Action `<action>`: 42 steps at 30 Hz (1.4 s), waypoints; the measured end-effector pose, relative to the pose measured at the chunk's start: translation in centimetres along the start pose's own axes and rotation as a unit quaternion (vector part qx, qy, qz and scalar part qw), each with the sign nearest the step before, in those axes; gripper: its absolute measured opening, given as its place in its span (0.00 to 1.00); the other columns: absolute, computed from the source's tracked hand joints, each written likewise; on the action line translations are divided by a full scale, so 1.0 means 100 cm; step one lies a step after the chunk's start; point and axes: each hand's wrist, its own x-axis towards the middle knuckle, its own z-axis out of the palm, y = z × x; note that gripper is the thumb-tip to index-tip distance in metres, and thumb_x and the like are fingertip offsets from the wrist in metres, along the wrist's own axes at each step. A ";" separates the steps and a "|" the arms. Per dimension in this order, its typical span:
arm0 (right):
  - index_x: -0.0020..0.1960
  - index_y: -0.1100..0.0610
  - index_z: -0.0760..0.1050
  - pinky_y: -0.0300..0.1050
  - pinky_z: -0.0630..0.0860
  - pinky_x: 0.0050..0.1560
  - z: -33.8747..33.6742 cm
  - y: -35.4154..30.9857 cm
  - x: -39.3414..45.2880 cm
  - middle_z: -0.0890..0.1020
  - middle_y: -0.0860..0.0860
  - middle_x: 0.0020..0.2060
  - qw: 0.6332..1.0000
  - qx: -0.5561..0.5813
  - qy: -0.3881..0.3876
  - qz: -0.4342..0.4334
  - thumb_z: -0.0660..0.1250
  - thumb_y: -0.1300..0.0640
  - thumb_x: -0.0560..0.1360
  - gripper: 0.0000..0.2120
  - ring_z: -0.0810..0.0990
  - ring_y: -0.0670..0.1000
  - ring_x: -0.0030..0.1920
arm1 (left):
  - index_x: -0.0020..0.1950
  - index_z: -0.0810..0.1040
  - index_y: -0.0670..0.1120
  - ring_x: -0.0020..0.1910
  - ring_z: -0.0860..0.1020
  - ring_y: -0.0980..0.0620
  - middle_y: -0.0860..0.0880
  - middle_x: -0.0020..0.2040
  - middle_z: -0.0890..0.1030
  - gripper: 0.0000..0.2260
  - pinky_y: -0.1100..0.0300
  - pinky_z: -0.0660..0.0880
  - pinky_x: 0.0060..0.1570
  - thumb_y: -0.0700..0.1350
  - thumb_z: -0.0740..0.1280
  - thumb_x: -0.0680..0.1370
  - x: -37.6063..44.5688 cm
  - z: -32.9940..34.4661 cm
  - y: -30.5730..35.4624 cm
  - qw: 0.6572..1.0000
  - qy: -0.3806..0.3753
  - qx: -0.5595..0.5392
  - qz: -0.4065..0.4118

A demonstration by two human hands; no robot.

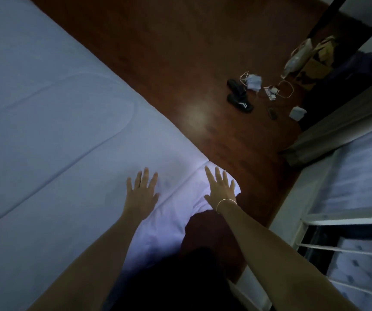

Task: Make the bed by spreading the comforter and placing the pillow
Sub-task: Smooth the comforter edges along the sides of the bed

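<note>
The pale comforter [52,122] is lying spread over the bed, its corner draping off the edge near the person. The left hand [143,191] is pressing flat on it, fingers straight and splayed. Just beside it, the right hand [222,187] (a thin bracelet [225,202] at the wrist) is lying flat on the corner, fingers spread. Beyond, black slippers [239,95] and cables [279,90] are sitting on the wooden floor [180,63].

**Bare Arms, One Thin Bracelet**

Both forearms were bare, with no sleeves in view. The right hand [222,189] wore a thin, pale bracelet [225,202] at the wrist. The left hand [143,191] wore nothing.
</note>
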 end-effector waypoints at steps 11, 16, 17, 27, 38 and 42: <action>0.75 0.44 0.35 0.64 0.51 0.73 0.026 0.077 0.145 0.48 0.53 0.77 0.989 -0.007 -0.145 0.007 0.66 0.65 0.72 0.48 0.47 0.57 0.77 | 0.72 0.65 0.44 0.68 0.68 0.33 0.36 0.71 0.67 0.28 0.36 0.68 0.60 0.51 0.64 0.74 0.063 0.023 0.054 0.979 -0.028 -0.079 -0.184; 0.76 0.45 0.40 0.64 0.46 0.73 0.060 0.082 0.205 0.71 0.54 0.67 0.991 -0.009 -0.133 -0.032 0.65 0.63 0.73 0.43 0.66 0.56 0.70 | 0.74 0.60 0.42 0.70 0.64 0.33 0.35 0.73 0.62 0.30 0.35 0.64 0.64 0.56 0.54 0.75 0.083 0.044 0.076 0.965 -0.014 -0.058 -0.256; 0.76 0.46 0.43 0.62 0.44 0.74 0.064 0.082 0.211 0.78 0.55 0.58 0.990 -0.012 -0.131 -0.049 0.62 0.64 0.74 0.40 0.73 0.56 0.63 | 0.75 0.58 0.43 0.71 0.62 0.33 0.35 0.74 0.61 0.30 0.35 0.62 0.65 0.56 0.53 0.76 0.084 0.046 0.081 0.962 -0.003 -0.051 -0.269; 0.63 0.51 0.73 0.54 0.47 0.76 0.076 0.132 0.271 0.82 0.55 0.54 0.958 -0.104 -0.208 -0.169 0.61 0.63 0.74 0.19 0.76 0.57 0.61 | 0.77 0.51 0.45 0.76 0.51 0.37 0.37 0.77 0.52 0.34 0.39 0.50 0.72 0.62 0.53 0.78 0.093 0.078 0.116 0.970 0.000 -0.014 -0.243; 0.76 0.45 0.47 0.58 0.43 0.73 0.039 0.022 0.229 0.47 0.50 0.78 0.938 0.232 -0.061 -0.249 0.46 0.39 0.79 0.28 0.45 0.50 0.77 | 0.77 0.52 0.45 0.75 0.54 0.36 0.36 0.76 0.54 0.30 0.36 0.51 0.71 0.60 0.50 0.79 0.101 0.070 0.075 0.886 0.077 -0.104 -0.446; 0.77 0.45 0.46 0.67 0.50 0.72 0.067 0.031 0.233 0.48 0.48 0.78 0.955 0.240 -0.079 -0.153 0.45 0.35 0.77 0.31 0.44 0.53 0.77 | 0.77 0.53 0.45 0.75 0.55 0.37 0.37 0.76 0.54 0.31 0.37 0.51 0.71 0.62 0.48 0.79 0.100 0.078 0.081 0.883 0.074 -0.112 -0.450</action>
